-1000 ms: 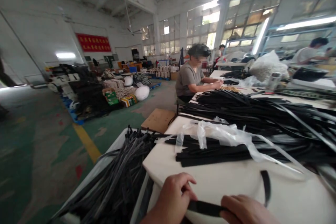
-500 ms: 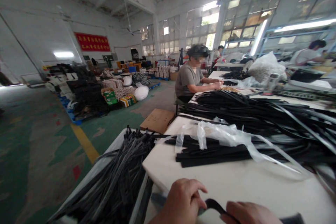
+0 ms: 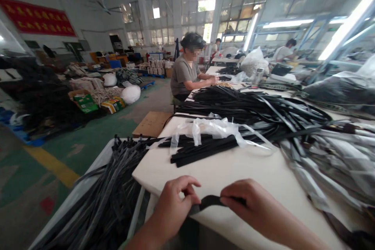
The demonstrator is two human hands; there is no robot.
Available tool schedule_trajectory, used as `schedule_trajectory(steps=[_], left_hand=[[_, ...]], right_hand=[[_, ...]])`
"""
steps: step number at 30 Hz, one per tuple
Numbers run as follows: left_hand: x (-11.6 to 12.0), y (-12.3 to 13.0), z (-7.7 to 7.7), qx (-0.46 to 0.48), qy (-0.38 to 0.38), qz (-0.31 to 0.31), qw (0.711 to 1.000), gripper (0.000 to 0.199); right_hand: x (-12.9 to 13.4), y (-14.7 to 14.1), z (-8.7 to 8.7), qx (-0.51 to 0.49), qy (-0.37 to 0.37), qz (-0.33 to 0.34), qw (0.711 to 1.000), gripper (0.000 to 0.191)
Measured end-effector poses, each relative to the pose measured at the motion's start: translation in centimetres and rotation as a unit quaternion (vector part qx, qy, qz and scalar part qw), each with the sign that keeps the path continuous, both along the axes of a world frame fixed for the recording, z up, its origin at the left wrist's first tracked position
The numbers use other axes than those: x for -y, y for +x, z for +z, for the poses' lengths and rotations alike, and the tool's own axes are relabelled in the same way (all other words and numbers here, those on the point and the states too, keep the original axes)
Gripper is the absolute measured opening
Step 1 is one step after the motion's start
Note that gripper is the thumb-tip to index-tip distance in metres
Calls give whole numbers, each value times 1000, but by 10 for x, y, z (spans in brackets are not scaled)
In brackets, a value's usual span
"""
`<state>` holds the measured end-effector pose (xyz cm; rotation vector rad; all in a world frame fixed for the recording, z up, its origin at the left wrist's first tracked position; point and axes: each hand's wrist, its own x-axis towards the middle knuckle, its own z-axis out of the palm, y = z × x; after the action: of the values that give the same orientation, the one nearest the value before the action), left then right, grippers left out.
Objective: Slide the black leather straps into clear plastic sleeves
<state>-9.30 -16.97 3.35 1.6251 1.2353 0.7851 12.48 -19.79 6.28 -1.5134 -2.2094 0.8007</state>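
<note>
A black strap [image 3: 211, 200] stretches in a slight arch between my two hands, just over the near edge of the white table [image 3: 175, 172]. My left hand [image 3: 178, 199] pinches one part of it with thumb and fingers, the index finger raised in a curve. On the other side my right hand [image 3: 246, 199] is closed round the strap, thumb on top. Beyond the hands lies a small bundle of black straps [image 3: 205, 150], partly covered by crumpled clear plastic film [image 3: 216, 129]. A larger pile of black straps [image 3: 252, 105] stretches behind it.
At the left of the table, a pale bin [image 3: 99, 152] is heaped with dark straps [image 3: 102, 191]. Plastic-wrapped strips [image 3: 325, 164] cover the right side. A co-worker [image 3: 189, 70] sits at the far end, and a cardboard box [image 3: 152, 124] stands on the floor.
The view has swung to the right, showing more of the table's right side. Both hands now appear higher in view, with the strap still between them.
</note>
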Motion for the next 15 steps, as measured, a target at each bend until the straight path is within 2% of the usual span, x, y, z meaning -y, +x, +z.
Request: schedule_trajectory(steps=[3, 5, 7, 9, 10, 11, 12, 15], left_hand=[[-4, -3, 0, 18, -18, -7, 1000, 21], [-7, -8, 1, 36, -57, -47, 997, 29], [-9, -13, 0, 30, -80, -105, 991, 52], [-10, -16, -2, -23, -76, -153, 985, 80], [-10, -17, -5, -60, -67, -166, 982, 87], [-10, -17, -8, -98, -57, -172, 979, 86], [-9, -16, -12, -131, -46, -171, 975, 76], [-5, -8, -23, -202, -6, -153, 967, 26]], right_hand=[[-1, 10, 6, -48, -30, 2, 998, 30], [-1, 16, 9, -78, -51, 0, 996, 29], [-2, 20, 11, -100, -70, -3, 993, 28], [-3, 24, 12, -118, -81, -16, 990, 25], [-3, 25, 11, -127, -83, -27, 988, 24], [-4, 27, 11, -132, -86, -35, 987, 24], [-4, 28, 10, -135, -88, -43, 986, 24], [-4, 27, 8, -128, -97, -59, 985, 23]])
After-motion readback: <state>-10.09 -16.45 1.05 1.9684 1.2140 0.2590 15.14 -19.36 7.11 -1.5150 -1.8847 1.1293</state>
